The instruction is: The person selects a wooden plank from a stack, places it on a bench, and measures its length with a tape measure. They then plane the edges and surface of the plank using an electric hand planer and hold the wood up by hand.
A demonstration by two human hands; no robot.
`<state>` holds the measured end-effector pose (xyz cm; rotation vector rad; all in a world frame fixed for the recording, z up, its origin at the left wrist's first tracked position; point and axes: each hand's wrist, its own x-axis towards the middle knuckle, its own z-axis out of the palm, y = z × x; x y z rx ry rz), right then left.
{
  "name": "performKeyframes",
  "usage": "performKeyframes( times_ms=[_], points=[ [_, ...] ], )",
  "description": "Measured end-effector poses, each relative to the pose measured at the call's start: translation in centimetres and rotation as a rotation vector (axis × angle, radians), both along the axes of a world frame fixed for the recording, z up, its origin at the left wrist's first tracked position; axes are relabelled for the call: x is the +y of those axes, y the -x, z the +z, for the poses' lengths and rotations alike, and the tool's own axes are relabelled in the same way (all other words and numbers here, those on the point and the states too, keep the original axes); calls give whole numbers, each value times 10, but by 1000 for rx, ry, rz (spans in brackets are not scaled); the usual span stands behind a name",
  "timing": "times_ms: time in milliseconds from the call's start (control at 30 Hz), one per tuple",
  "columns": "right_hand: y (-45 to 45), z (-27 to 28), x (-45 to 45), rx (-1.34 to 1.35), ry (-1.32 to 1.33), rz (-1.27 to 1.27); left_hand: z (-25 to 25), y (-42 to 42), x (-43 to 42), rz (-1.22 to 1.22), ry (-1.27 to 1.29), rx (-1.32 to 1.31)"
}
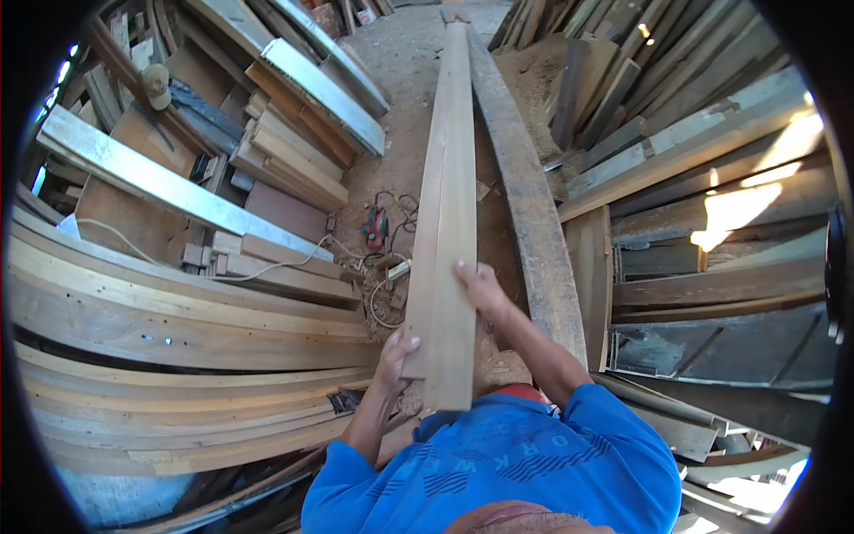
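Observation:
Two long pale wooden boards lie side by side and run away from me down the middle of the view. The right board (455,347) reaches nearer to my body than the left board (424,289). My left hand (394,358) grips the left board near its close end, thumb on top. Farther along, my right hand (481,288) is closed on the outer edge of the right board, its thumb on the upper face. The undersides of the boards and the fingers beneath them are hidden.
A thick rough beam (543,240) stands along the right of the boards. On the floor to the left lies a red power tool (376,229) with cords and a white power strip (398,270). Stacked planks (196,316) line the left side, and timber (703,133) leans at right.

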<state>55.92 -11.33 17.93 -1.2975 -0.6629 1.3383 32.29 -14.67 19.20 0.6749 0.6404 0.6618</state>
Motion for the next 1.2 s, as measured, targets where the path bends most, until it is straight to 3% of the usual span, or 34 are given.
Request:
performKeyframes(
  times_ms=[200, 300, 400, 533, 633, 767, 833, 933, 1200],
  points=[
    [-54, 80, -5, 403, 38, -141, 65, -80, 18, -14, -283, -73],
    [-46, 103, -44, 352, 59, -78, 97, -91, 23, -62, -414, 14],
    [-44, 86, -57, 547, 10, -92, 115, -101, 20, -86, -572, 31],
    [-35, 115, -52, 773, -146, -93, 151, -93, 37, -156, -1005, 6],
    [-34, 145, -41, 930, -233, -82, 179, -98, 46, -22, -1458, 259],
    [-30, 196, -23, 957, -325, -87, 194, -126, 52, -84, -1125, -74],
    [-29, 208, -12, 1029, -377, -55, 201, -141, 64, -14, -1178, -123],
    [-42, 201, 0, 1327, -639, 349, 230, -156, 71, 23, -1196, -190],
    [-44, 239, 1, 1278, -759, 231, 262, -181, 79, 31, -1180, -251]
  ],
)
